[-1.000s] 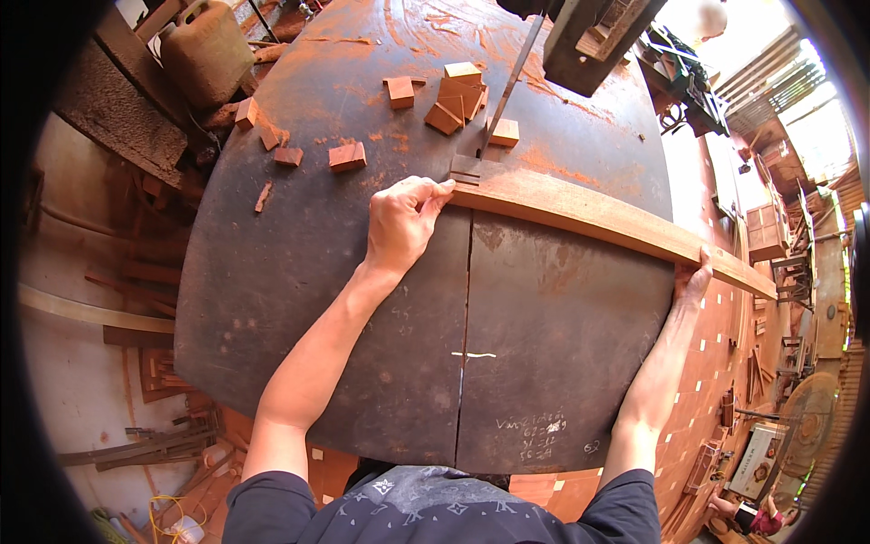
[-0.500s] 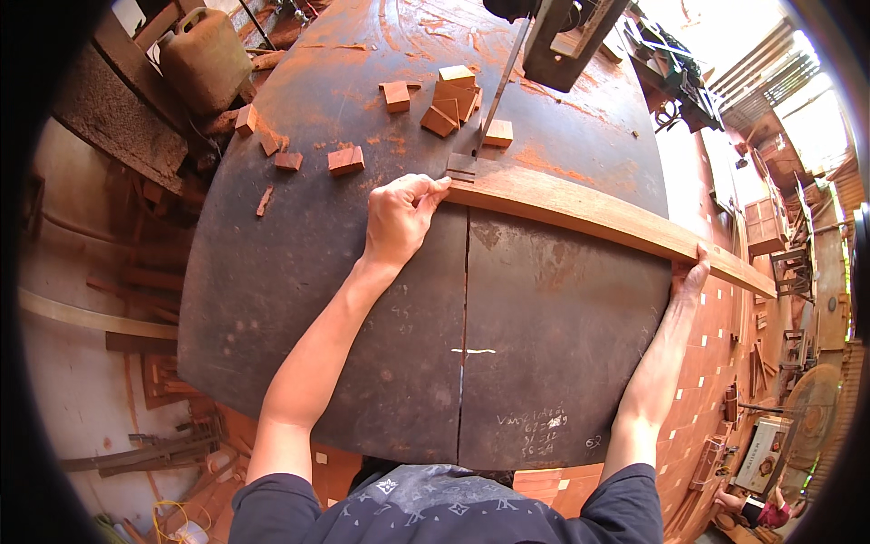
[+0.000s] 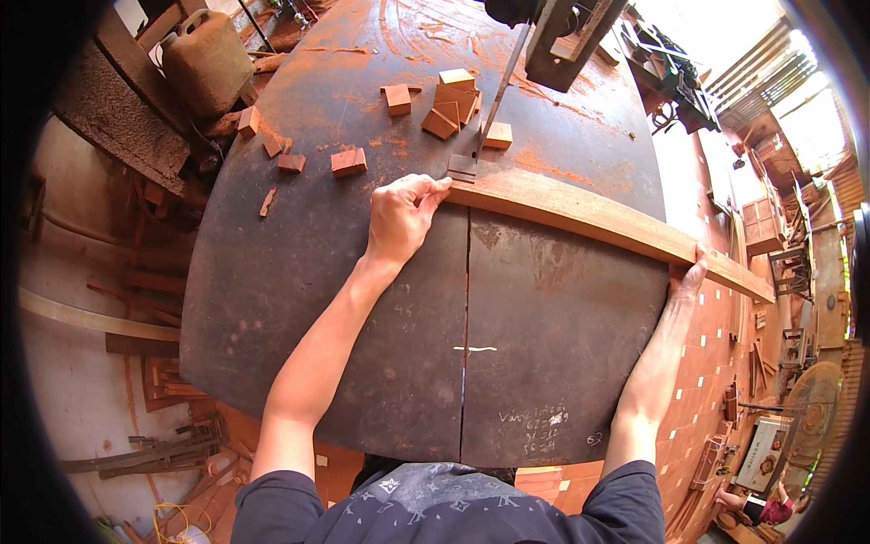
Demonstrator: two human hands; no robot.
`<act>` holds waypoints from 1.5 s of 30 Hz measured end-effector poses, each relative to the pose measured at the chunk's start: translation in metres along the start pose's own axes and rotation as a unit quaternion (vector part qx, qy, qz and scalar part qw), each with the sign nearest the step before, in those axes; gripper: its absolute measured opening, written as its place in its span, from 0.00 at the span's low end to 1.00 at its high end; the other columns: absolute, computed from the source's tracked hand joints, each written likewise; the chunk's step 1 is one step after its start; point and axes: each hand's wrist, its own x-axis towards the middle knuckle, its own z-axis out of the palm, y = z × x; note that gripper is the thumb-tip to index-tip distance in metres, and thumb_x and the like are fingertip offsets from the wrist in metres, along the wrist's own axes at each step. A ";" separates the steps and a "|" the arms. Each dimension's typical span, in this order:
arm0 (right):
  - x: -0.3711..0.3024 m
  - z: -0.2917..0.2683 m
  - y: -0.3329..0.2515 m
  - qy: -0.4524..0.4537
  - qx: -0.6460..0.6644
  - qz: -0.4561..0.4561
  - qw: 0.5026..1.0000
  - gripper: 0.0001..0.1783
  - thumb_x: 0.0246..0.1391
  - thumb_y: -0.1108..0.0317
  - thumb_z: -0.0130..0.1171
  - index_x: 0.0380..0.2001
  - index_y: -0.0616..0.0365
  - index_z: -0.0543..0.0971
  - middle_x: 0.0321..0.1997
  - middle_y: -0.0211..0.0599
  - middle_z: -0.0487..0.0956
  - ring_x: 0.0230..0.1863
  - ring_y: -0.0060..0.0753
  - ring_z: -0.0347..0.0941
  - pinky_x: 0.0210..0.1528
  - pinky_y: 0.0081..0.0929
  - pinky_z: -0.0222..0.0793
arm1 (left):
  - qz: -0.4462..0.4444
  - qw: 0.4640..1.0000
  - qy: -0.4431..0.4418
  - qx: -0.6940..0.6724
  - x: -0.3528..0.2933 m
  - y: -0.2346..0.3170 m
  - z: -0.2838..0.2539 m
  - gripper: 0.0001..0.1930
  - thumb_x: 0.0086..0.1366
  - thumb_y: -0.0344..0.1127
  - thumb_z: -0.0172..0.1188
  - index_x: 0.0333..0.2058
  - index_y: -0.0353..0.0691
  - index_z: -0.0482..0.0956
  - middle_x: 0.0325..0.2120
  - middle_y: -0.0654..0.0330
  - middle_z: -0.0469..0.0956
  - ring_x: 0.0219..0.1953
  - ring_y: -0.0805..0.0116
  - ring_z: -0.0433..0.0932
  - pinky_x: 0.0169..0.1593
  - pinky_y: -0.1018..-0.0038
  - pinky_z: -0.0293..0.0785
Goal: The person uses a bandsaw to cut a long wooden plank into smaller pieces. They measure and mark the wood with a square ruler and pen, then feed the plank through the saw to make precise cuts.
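Note:
A long reddish-brown wooden board [image 3: 580, 207] lies across the dark bandsaw table [image 3: 362, 363], its right part reaching past the table's edge. My left hand [image 3: 401, 216] is closed, thumb and fingers pinching the board's left end. My right hand [image 3: 689, 275] grips the board near the table's right edge, its thumb on top and the other fingers mostly hidden beneath. At the board's left end there is a dark patch with lines or slots [image 3: 462, 170]. Right behind that end the narrow saw blade [image 3: 504, 86] runs down to the table; whether it touches the wood I cannot tell.
Several wood offcuts [image 3: 348, 162] lie left of and behind the blade, amid orange sawdust. Above hangs the dark saw guide [image 3: 573, 45]. A plastic jerrycan [image 3: 207, 63] stands at the far left. On the right are a tiled floor [image 3: 698, 363], a fan [image 3: 811, 399] and another person [image 3: 775, 510].

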 end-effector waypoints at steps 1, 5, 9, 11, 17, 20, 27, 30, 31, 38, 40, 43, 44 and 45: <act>0.002 -0.003 -0.001 -0.001 0.000 -0.002 1.000 0.27 0.65 0.52 0.60 0.62 0.55 0.76 0.59 0.39 0.80 0.61 0.41 0.77 0.62 0.46 0.76 | 0.009 1.000 0.006 -0.008 0.000 0.000 0.001 0.02 0.66 0.24 0.71 0.36 0.34 0.89 0.24 0.58 0.86 0.26 0.78 0.84 0.30 0.76 0.76; 0.005 -0.008 -0.001 -0.009 -0.003 -0.007 1.000 0.26 0.66 0.52 0.60 0.60 0.56 0.76 0.57 0.39 0.81 0.60 0.39 0.78 0.62 0.43 0.76 | -0.002 1.000 -0.010 0.017 -0.001 0.003 0.000 0.01 0.66 0.23 0.70 0.36 0.34 0.88 0.25 0.57 0.86 0.26 0.78 0.84 0.30 0.76 0.76; 0.005 -0.003 0.001 -0.006 0.000 -0.001 1.000 0.26 0.67 0.52 0.60 0.60 0.56 0.76 0.57 0.38 0.82 0.59 0.38 0.78 0.61 0.41 0.77 | -0.013 1.000 -0.014 0.022 0.001 0.003 -0.001 0.01 0.66 0.24 0.70 0.36 0.34 0.88 0.26 0.56 0.87 0.26 0.77 0.84 0.30 0.76 0.76; 0.009 -0.008 0.000 -0.002 0.001 -0.001 1.000 0.25 0.67 0.53 0.60 0.60 0.56 0.76 0.57 0.38 0.82 0.59 0.38 0.79 0.60 0.41 0.77 | -0.018 1.000 -0.013 0.011 0.003 0.004 0.000 0.02 0.65 0.25 0.71 0.36 0.35 0.89 0.27 0.54 0.87 0.26 0.69 0.84 0.30 0.73 0.77; 0.016 -0.012 0.002 -0.008 0.007 0.001 1.000 0.26 0.66 0.53 0.61 0.61 0.55 0.76 0.57 0.38 0.82 0.59 0.39 0.79 0.60 0.42 0.78 | -0.024 0.999 -0.015 -0.014 0.005 -0.002 0.001 0.04 0.63 0.24 0.71 0.37 0.35 0.89 0.32 0.51 0.88 0.30 0.59 0.87 0.34 0.70 0.81; 0.014 -0.013 0.000 -0.001 0.001 0.004 1.000 0.26 0.66 0.53 0.60 0.61 0.55 0.76 0.58 0.38 0.82 0.59 0.39 0.79 0.60 0.43 0.78 | -0.016 1.000 -0.019 -0.015 0.007 -0.005 0.003 0.03 0.65 0.21 0.68 0.37 0.33 0.88 0.34 0.53 0.89 0.33 0.65 0.89 0.36 0.73 0.83; 0.008 -0.006 0.000 0.005 -0.016 -0.003 1.000 0.26 0.67 0.52 0.60 0.61 0.55 0.76 0.58 0.37 0.82 0.60 0.38 0.79 0.59 0.42 0.79 | -0.026 0.999 -0.006 -0.028 0.010 -0.004 0.004 0.06 0.61 0.27 0.74 0.37 0.37 0.90 0.32 0.49 0.87 0.29 0.52 0.87 0.33 0.67 0.80; 0.010 -0.006 -0.001 -0.003 -0.018 0.000 1.000 0.25 0.68 0.51 0.60 0.60 0.54 0.77 0.57 0.36 0.82 0.59 0.37 0.79 0.59 0.40 0.79 | -0.012 1.000 -0.001 -0.021 0.010 -0.004 0.005 0.05 0.61 0.27 0.74 0.37 0.37 0.90 0.31 0.49 0.87 0.29 0.51 0.86 0.33 0.66 0.79; 0.012 -0.007 0.000 -0.009 -0.016 0.003 1.000 0.25 0.68 0.51 0.60 0.60 0.54 0.77 0.57 0.36 0.82 0.59 0.37 0.79 0.59 0.40 0.79 | -0.005 1.000 0.003 -0.020 0.010 -0.005 0.005 0.05 0.61 0.28 0.74 0.37 0.37 0.90 0.31 0.49 0.87 0.29 0.51 0.86 0.33 0.66 0.79; 0.018 -0.009 0.001 -0.008 -0.021 0.014 1.000 0.24 0.67 0.51 0.61 0.58 0.53 0.78 0.53 0.33 0.84 0.53 0.34 0.82 0.52 0.35 0.83 | -0.024 0.999 -0.040 0.018 0.011 -0.003 0.001 0.04 0.67 0.18 0.64 0.37 0.30 0.86 0.38 0.53 0.91 0.37 0.69 0.91 0.38 0.76 0.85; 0.018 -0.008 0.001 -0.013 -0.019 0.019 1.000 0.23 0.67 0.51 0.62 0.58 0.53 0.78 0.52 0.32 0.84 0.52 0.33 0.82 0.50 0.35 0.84 | -0.025 0.999 -0.033 0.020 0.012 -0.004 0.002 0.03 0.67 0.19 0.66 0.37 0.31 0.87 0.37 0.53 0.91 0.35 0.70 0.90 0.36 0.76 0.84; 0.021 -0.012 0.000 -0.015 -0.015 0.014 1.000 0.23 0.66 0.52 0.63 0.58 0.52 0.78 0.51 0.32 0.84 0.52 0.33 0.83 0.50 0.34 0.84 | -0.001 0.999 -0.021 0.032 0.013 -0.003 0.003 0.02 0.66 0.22 0.69 0.37 0.33 0.88 0.33 0.55 0.90 0.30 0.74 0.88 0.32 0.77 0.81; 0.022 -0.014 -0.001 -0.011 -0.015 0.012 1.000 0.23 0.66 0.52 0.64 0.57 0.52 0.78 0.51 0.32 0.84 0.52 0.33 0.83 0.50 0.34 0.84 | 0.002 0.999 -0.019 0.027 0.014 -0.002 0.004 0.02 0.66 0.23 0.70 0.37 0.33 0.88 0.31 0.55 0.90 0.29 0.75 0.88 0.31 0.77 0.80; 0.024 -0.013 0.000 -0.008 -0.016 0.012 1.000 0.24 0.65 0.52 0.64 0.57 0.52 0.78 0.51 0.32 0.84 0.52 0.33 0.83 0.50 0.35 0.84 | 0.005 1.000 -0.016 0.025 0.014 -0.002 0.004 0.02 0.66 0.24 0.70 0.37 0.34 0.89 0.29 0.56 0.90 0.28 0.76 0.87 0.30 0.77 0.79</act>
